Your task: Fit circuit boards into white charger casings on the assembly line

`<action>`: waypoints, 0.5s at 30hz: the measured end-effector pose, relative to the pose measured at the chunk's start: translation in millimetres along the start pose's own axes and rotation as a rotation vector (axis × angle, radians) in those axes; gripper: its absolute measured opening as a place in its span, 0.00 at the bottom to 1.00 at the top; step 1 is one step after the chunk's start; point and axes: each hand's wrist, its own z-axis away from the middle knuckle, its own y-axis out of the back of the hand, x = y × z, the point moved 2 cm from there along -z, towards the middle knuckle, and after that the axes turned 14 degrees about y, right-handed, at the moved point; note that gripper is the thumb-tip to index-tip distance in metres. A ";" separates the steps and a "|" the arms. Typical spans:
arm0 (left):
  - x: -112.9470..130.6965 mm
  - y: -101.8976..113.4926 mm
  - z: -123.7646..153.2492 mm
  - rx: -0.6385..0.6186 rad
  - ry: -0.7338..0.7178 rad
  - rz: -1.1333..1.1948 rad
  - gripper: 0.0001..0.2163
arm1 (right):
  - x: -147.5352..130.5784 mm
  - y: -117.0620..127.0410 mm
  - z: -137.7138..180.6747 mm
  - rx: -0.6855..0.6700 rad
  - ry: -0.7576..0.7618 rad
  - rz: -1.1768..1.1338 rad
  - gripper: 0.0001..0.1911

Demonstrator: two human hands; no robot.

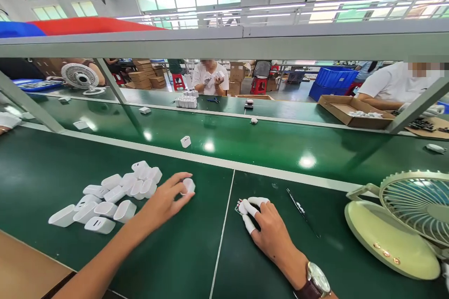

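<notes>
Between the thumb and fingers of my left hand point(170, 198) is a small white plastic housing point(189, 187), held just above the green table. Left of that hand lies a loose cluster of similar white housings point(114, 194), some showing hollow ends and others slotted ends. My right hand point(268, 222), with white finger cots on its fingertips and a watch on the wrist, pinches a small circuit board with a white part point(241, 207) at the table surface. To its right lies a thin dark pen-like tool point(298, 204).
A pale green fan point(393, 238) stands at the right. Beyond the white strip runs a green conveyor belt point(228, 138) carrying scattered white pieces, including a housing point(185, 141). A metal frame point(224, 46) crosses overhead. Co-workers sit opposite, one beside a cardboard box point(356, 112).
</notes>
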 end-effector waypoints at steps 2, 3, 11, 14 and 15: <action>26.0 -21.0 -0.3 -0.115 -0.042 0.118 0.09 | 0.5 1.9 1.5 -0.044 0.009 0.015 0.16; 37.1 -31.9 -0.6 -0.150 -0.084 0.157 0.09 | 1.0 2.4 2.5 -0.057 0.015 0.019 0.17; 60.8 -89.7 -6.1 -0.099 -0.393 0.139 0.06 | 2.2 -0.7 10.7 -0.167 0.050 0.078 0.17; 54.3 -92.8 -3.9 -0.073 -0.389 0.167 0.05 | -0.2 -0.3 9.6 -0.217 0.063 0.114 0.19; 52.4 -92.9 -2.6 -0.080 -0.386 0.176 0.05 | -1.3 0.0 8.4 -0.222 0.075 0.124 0.21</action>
